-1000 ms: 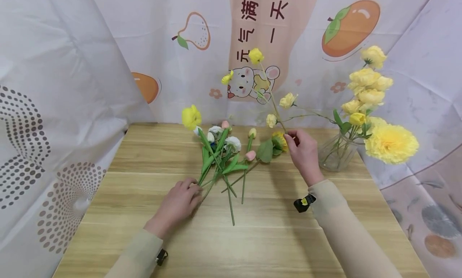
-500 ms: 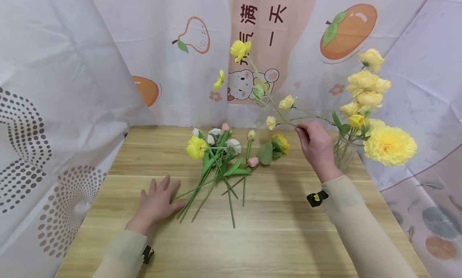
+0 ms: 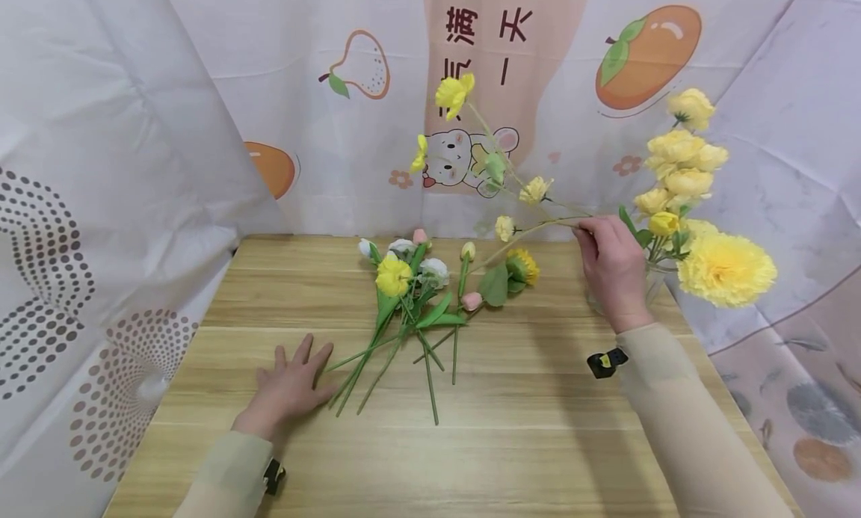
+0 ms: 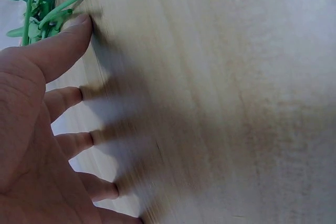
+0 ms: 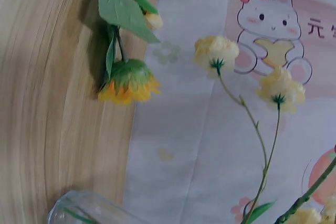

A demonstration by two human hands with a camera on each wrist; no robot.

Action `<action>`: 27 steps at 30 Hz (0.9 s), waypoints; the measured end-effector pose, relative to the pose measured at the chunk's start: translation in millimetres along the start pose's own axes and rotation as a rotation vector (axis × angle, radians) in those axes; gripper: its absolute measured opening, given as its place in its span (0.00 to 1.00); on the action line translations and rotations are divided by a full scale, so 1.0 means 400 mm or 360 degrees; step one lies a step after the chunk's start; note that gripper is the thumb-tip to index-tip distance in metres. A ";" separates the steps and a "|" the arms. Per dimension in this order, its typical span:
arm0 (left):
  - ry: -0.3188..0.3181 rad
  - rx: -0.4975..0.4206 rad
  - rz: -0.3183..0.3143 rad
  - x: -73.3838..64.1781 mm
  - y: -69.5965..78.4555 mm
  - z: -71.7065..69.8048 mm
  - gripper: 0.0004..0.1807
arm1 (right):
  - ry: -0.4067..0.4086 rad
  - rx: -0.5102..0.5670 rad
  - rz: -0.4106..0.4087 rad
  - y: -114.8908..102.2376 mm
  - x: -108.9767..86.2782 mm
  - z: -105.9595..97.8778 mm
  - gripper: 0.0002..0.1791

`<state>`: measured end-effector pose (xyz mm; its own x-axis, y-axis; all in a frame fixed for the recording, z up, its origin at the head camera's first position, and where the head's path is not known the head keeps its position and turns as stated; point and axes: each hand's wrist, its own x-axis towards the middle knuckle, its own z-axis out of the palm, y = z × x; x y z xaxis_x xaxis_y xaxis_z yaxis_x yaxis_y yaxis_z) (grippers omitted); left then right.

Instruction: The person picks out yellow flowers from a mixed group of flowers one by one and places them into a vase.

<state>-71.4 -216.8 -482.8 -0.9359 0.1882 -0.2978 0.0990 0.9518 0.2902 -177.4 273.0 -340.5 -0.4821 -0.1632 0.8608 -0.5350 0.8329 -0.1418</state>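
Observation:
My right hand (image 3: 613,271) pinches the stem of a branching artificial yellow flower (image 3: 454,96) above the table, in front of the glass vase (image 3: 658,282). Its blooms reach leftward, one overlapping the pile in the head view. Yellow flowers (image 3: 729,270) stand in the vase, whose glass is partly hidden by my hand. In the right wrist view its rim (image 5: 86,198) shows at the bottom; the hand is out of that frame. My left hand (image 3: 291,383), fingers spread, rests its fingertips on the table beside the green stems (image 4: 71,1).
On the wooden table (image 3: 511,458) lie white flowers (image 3: 433,273), pink tulips (image 3: 472,301) and a sunflower (image 3: 522,267). Two pale yellow blooms (image 3: 535,190) lean left from the vase. A printed curtain (image 3: 323,159) hangs behind the table.
My right hand has moved right toward the vase with the yellow flower, drawing its low bloom over the pile. My left hand has left the stems, moved left and spread its fingers.

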 end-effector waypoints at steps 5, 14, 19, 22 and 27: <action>-0.0025 -0.0018 -0.0019 -0.002 0.000 -0.001 0.44 | 0.0013 -0.0037 0.0039 0.037 -0.009 -0.011 0.04; -0.0050 -0.0021 -0.0026 -0.001 0.004 -0.005 0.44 | 0.0040 -0.0110 0.0184 0.103 -0.034 -0.037 0.07; -0.0030 -0.0002 -0.0014 0.000 0.002 -0.002 0.44 | 0.0035 -0.0145 0.0331 0.128 -0.054 -0.044 0.09; -0.0026 0.0006 -0.0016 0.001 0.001 -0.001 0.45 | 0.0035 -0.0179 0.0412 0.139 -0.064 -0.047 0.09; -0.0022 0.0006 -0.0021 0.002 0.001 0.000 0.45 | 0.0077 -0.0215 0.0557 0.153 -0.073 -0.049 0.10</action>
<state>-72.0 -216.4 -483.1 -0.9323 0.1792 -0.3143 0.0882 0.9551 0.2828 -182.4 339.3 -364.9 -0.5846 0.1662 0.7941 -0.2455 0.8967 -0.3684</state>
